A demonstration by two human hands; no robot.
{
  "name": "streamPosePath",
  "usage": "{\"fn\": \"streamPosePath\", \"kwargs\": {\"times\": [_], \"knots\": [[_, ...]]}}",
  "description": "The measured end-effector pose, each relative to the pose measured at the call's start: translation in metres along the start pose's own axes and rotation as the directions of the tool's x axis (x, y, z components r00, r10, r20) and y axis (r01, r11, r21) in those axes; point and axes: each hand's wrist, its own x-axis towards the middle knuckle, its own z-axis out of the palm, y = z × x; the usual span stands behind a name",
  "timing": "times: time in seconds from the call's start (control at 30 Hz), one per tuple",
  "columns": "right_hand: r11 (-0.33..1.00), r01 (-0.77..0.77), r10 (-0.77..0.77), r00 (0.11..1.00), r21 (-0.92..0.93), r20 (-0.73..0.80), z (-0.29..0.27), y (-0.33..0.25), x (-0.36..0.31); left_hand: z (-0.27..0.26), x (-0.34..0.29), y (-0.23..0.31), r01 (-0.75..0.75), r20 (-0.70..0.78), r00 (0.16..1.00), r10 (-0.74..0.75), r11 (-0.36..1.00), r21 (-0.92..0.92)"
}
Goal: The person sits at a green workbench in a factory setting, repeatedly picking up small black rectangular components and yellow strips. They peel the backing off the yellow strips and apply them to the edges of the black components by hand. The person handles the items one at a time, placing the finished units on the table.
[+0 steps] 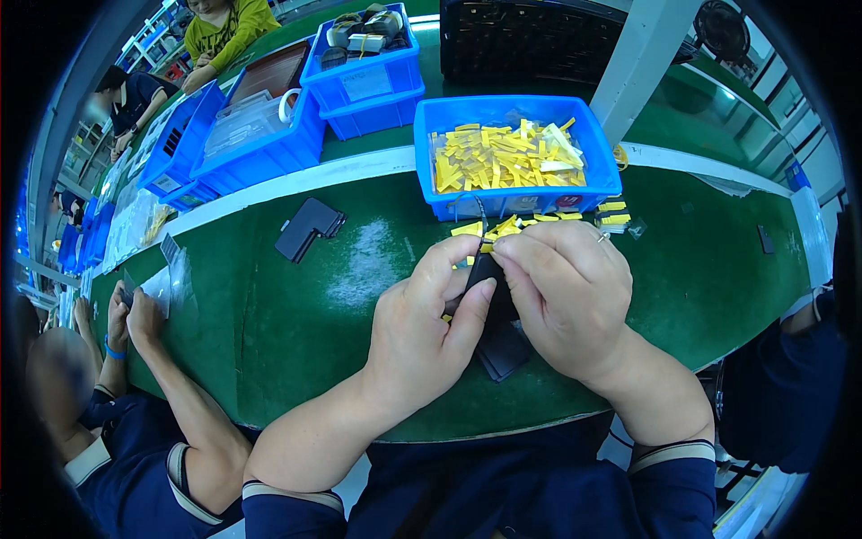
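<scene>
At the centre of the frame the left hand (422,323) and the right hand (561,301) meet over a flat black rectangular plastic piece (489,287), each with its grip pinched on it: the left thumb and forefinger clamp its left edge, and the right fingertips press at its top end, where a small yellow strip (496,230) shows just above them. Whether that strip is already stuck to the piece or only lies on the tabletop behind it is hard to tell at this angle. The piece is held just above a short stack of similar dark flat pieces (505,350) lying on the green tabletop (296,314) near its lower edge.

Just above the hands stands a blue plastic bin (449,121) heaped with yellow paper strips (503,157), and a few loose ones (612,214) lie on the tabletop to the right of the hands. That heap looks plentiful, so by my judgement much work is left; only the piece in hand is being dealt with. Another small pile of black flat pieces (310,226) lies apart to the upper left. At the lower left of the frame a co-worker's hands (130,314) are busy with clear bags.
</scene>
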Motion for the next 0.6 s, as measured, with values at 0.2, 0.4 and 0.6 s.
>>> {"fn": "streamPosePath", "kwargs": {"times": [0.2, 0.4, 0.6], "knots": [[0.996, -0.069, 0.069, 0.998, 0.055, 0.004, -0.0004, -0.0038, 0.0010, 0.0004, 0.0006, -0.0070, -0.190, -0.041, 0.980, 0.196, 0.975, 0.116], [0.992, -0.079, 0.087, 0.993, 0.094, -0.078, 0.0022, -0.0026, 0.0009, 0.0000, -0.0014, -0.0013, -0.124, -0.081, 0.989, 0.125, 0.992, 0.015], [0.984, -0.124, 0.134, 0.989, 0.130, -0.067, 0.0022, -0.0025, 0.0011, 0.0030, -0.0020, -0.0080, -0.118, -0.127, 0.985, 0.113, 0.993, -0.027]]}}
